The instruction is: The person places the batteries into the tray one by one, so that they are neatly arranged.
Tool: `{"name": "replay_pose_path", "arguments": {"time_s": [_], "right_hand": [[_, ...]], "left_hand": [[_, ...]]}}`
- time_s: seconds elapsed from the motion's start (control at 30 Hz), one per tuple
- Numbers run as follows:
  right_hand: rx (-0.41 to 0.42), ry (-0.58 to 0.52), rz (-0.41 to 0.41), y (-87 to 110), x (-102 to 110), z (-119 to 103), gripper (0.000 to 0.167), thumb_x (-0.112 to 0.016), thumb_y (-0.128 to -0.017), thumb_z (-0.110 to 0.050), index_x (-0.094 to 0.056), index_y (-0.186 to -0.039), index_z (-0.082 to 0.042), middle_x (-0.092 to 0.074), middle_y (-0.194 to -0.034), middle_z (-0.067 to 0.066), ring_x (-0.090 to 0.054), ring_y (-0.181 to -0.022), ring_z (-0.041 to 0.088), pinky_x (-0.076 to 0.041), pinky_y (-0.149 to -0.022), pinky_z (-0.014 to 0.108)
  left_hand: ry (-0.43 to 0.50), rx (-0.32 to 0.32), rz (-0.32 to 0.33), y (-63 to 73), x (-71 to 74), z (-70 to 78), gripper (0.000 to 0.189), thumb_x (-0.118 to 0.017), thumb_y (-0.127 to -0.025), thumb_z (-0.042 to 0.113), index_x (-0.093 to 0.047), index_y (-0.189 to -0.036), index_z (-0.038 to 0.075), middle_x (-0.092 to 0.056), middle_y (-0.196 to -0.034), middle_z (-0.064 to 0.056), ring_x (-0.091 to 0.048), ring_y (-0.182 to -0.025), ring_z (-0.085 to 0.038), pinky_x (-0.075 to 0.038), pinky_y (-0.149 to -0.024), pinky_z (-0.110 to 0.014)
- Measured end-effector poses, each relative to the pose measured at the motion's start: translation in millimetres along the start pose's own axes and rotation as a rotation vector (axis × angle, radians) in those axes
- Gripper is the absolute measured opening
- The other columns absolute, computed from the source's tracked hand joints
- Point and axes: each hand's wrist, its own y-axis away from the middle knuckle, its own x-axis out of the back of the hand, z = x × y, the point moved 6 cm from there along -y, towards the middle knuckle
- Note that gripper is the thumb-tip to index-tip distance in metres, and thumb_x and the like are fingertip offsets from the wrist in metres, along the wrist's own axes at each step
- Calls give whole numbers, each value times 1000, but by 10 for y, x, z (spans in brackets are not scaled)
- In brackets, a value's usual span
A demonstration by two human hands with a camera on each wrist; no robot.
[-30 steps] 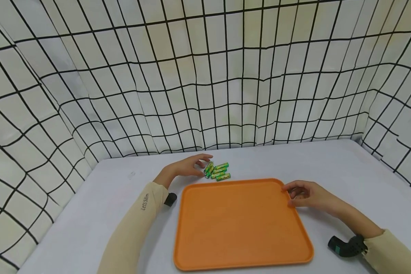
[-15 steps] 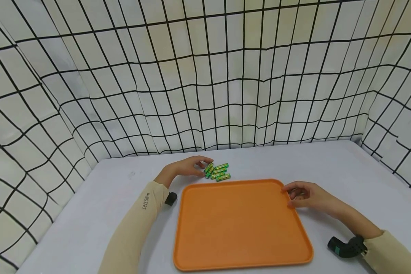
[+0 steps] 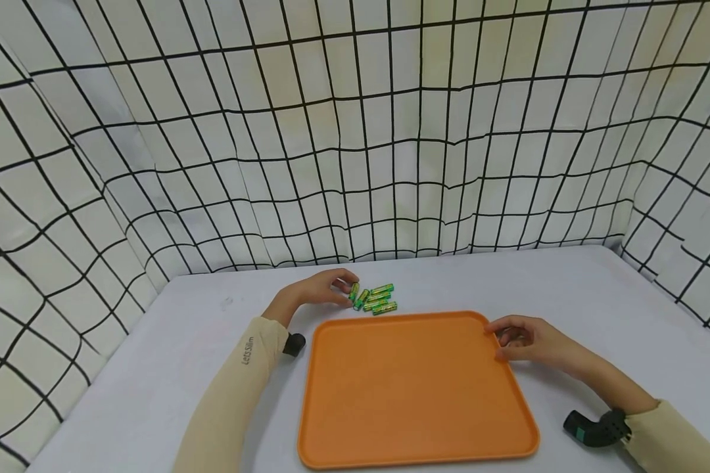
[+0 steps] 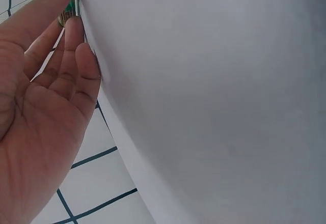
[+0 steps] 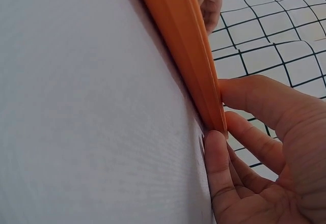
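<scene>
My left hand [image 3: 322, 288] is at the far side of the table, with thumb and fingers pinching a green-and-gold battery [image 3: 354, 292]. In the left wrist view only a bit of that battery [image 4: 68, 13] shows behind the fingers. Several similar batteries [image 3: 380, 298] lie loose just right of it. An orange tray [image 3: 417, 394] lies flat on the table in front of them, nothing on it. By its far right corner, my right hand [image 3: 526, 338] grips the rim; the right wrist view shows the fingertips [image 5: 216, 140] against the tray's edge [image 5: 191, 56].
White cloth covers the table [image 3: 568, 282]. A white wall with a black grid [image 3: 390, 151] rises behind it and along both sides. Each wrist wears a black camera mount, the right one [image 3: 597, 428] resting close to the table.
The leftmost battery has shifted slightly left, away from the others, and turned more upright in my left fingers. The right hand and tray look unmoved; the head view has tilted slightly.
</scene>
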Motion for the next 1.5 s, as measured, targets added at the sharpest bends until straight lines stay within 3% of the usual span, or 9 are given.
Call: {"name": "replay_pose_path", "arguments": {"time_s": [0.27, 0.53, 0.8, 1.0, 1.5], "right_hand": [[2, -13, 0, 3, -8, 10, 46, -75, -87, -14, -58, -125, 5, -60, -104, 11, -56, -88, 8, -49, -74, 21], [-9, -19, -3, 10, -26, 36, 47, -75, -86, -15, -58, -125, 5, -61, -106, 13, -57, -88, 8, -49, -75, 21], [-13, -56, -23, 22, -51, 14, 48, -74, -88, -14, -56, -127, 7, -60, -108, 14, -56, -89, 9, -48, -75, 21], [-17, -65, -24, 34, -64, 1, 48, -74, -87, -14, -56, -127, 6, -59, -107, 14, -57, -89, 9, -48, -75, 21], [24, -28, -10, 12, -21, -41, 47, -74, -87, -13, -57, -126, 7, -60, -105, 12, -56, -88, 8, -48, -74, 21]], "left_hand": [[-33, -5, 56, 12, 48, -6, 46, -73, -88, 13, -58, -129, 1, -60, -125, -13, -61, -108, -23, -48, -94, -35], [-32, 32, 48, 25, 9, 8, 52, -74, -86, 13, -55, -132, -4, -59, -124, -15, -60, -99, -18, -48, -83, -27], [-63, 21, 72, 64, -5, 16, 51, -75, -86, 13, -55, -129, -6, -61, -119, -16, -59, -109, -27, -48, -93, -37], [-70, 9, 111, 76, -3, -18, 49, -77, -83, 16, -59, -125, -4, -64, -113, -12, -61, -104, -24, -50, -91, -35], [-51, -60, 172, 132, 59, 105, 48, -77, -82, 16, -59, -120, -6, -63, -109, -12, -61, -100, -25, -51, -88, -37]]}}
